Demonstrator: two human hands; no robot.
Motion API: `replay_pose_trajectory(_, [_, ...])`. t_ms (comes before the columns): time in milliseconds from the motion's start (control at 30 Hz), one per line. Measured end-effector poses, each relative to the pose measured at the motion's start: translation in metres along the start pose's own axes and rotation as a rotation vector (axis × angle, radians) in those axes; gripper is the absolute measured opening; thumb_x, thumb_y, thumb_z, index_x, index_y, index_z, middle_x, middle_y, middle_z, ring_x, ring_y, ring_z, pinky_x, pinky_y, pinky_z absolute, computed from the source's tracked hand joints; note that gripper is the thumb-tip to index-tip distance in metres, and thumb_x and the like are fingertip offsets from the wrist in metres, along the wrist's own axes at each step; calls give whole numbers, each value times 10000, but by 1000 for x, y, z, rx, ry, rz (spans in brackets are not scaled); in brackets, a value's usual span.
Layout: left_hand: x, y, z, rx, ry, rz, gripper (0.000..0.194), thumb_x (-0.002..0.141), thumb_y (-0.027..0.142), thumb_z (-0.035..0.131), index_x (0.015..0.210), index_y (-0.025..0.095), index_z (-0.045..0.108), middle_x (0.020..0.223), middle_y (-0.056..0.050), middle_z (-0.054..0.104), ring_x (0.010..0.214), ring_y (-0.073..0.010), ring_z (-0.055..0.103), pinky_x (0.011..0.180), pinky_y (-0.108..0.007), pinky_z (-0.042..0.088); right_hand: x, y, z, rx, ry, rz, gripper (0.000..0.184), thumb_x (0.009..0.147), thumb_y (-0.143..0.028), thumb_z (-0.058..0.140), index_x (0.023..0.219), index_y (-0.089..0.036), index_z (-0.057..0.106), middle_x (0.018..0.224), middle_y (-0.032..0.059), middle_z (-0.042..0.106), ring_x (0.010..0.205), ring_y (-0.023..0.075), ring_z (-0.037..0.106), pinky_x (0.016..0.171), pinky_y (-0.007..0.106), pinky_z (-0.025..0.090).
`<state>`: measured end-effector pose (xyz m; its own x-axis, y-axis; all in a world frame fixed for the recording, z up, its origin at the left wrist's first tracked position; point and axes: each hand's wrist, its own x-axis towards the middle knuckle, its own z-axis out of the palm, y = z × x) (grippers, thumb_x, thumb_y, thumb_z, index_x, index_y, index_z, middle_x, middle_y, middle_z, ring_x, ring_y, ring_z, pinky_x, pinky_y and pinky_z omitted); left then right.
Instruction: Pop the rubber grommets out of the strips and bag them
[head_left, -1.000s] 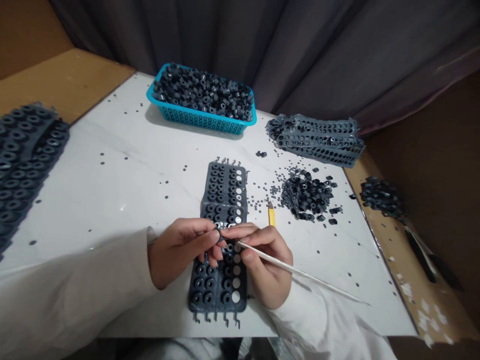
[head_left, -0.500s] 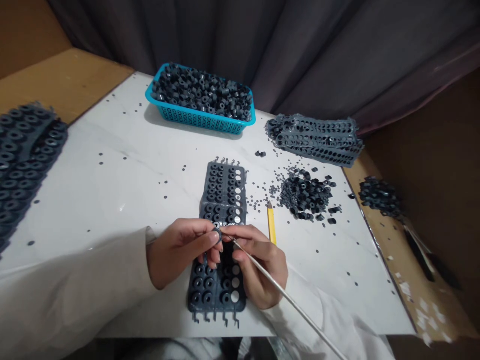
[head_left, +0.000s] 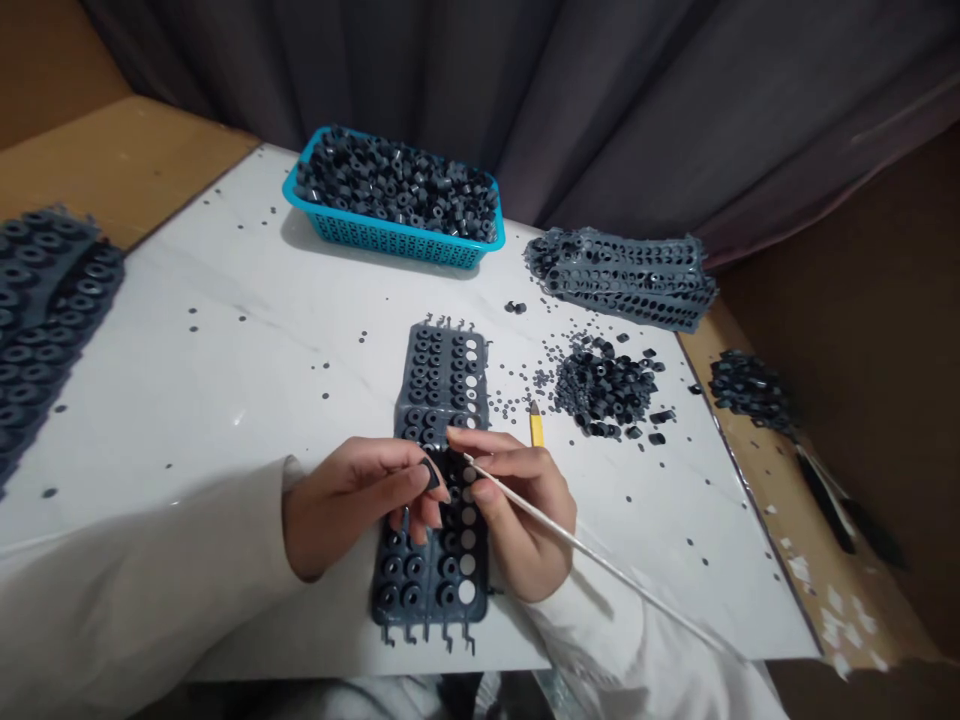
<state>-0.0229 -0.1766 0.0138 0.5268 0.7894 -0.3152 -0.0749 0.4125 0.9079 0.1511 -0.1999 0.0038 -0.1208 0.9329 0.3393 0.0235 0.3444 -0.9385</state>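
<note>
Between thumb and forefinger, my left hand (head_left: 356, 495) pinches a small black rubber piece (head_left: 430, 474). My right hand (head_left: 529, 510) is closed on a long thin pale rod (head_left: 592, 553), its tip near the left fingers but apart from the piece. Both hands are over a dark moulded rubber sheet (head_left: 442, 400) with rows of round ring-like parts. Along the sheet's right column are round holes with the white tabletop showing through. Part of the sheet's middle is hidden by my hands.
A blue basket (head_left: 397, 232) full of black rubber pieces stands at the back. To the right lie a pile of black scraps (head_left: 607, 385), stacked perforated sheets (head_left: 622, 280) and a yellow-handled tool (head_left: 536, 428). More ringed sheets (head_left: 49, 320) lie at far left.
My right hand and the rod have drawn slightly away from the piece in my left fingers. The piece has turned in the left pinch. The whole view has shifted a little.
</note>
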Motion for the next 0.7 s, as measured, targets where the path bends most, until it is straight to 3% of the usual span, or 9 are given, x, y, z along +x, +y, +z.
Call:
replay_pose_trajectory(167, [0, -2, 1, -62, -12, -54, 445, 762, 572, 575, 686, 135, 608, 586, -21, 630, 506, -121, 577, 507, -228, 380, 3, -3, -1, 198, -56, 95, 27, 880, -233, 559, 905, -229, 567, 1191, 64, 640, 1121, 207, 593, 940, 438, 478])
replay_pose_trajectory(400, [0, -6, 0, -106, -51, -57, 484, 763, 585, 567, 648, 117, 611, 578, -39, 627, 524, -133, 590, 505, -224, 387, 7, -4, -2, 305, -179, 135, 46, 883, -276, 554, 894, -231, 554, 1145, 73, 668, 1145, 229, 576, 982, 502, 424])
replay_pose_trajectory(600, [1, -5, 0, -91, -79, -48, 494, 780, 585, 535, 655, 112, 602, 590, -47, 626, 521, -134, 591, 496, -223, 394, 7, -3, 0, 323, -162, 105, 37, 885, -256, 551, 899, -222, 544, 1075, 80, 696, 1066, 222, 621, 916, 465, 474])
replay_pose_trajectory(700, [1, -6, 0, -51, -19, -21, 492, 769, 597, 539, 691, 115, 602, 606, -43, 626, 538, -129, 591, 489, -212, 408, 6, 0, 0, 283, -127, 81, 19, 890, -218, 538, 907, -227, 541, 1053, 69, 700, 1010, 210, 644, 867, 438, 504])
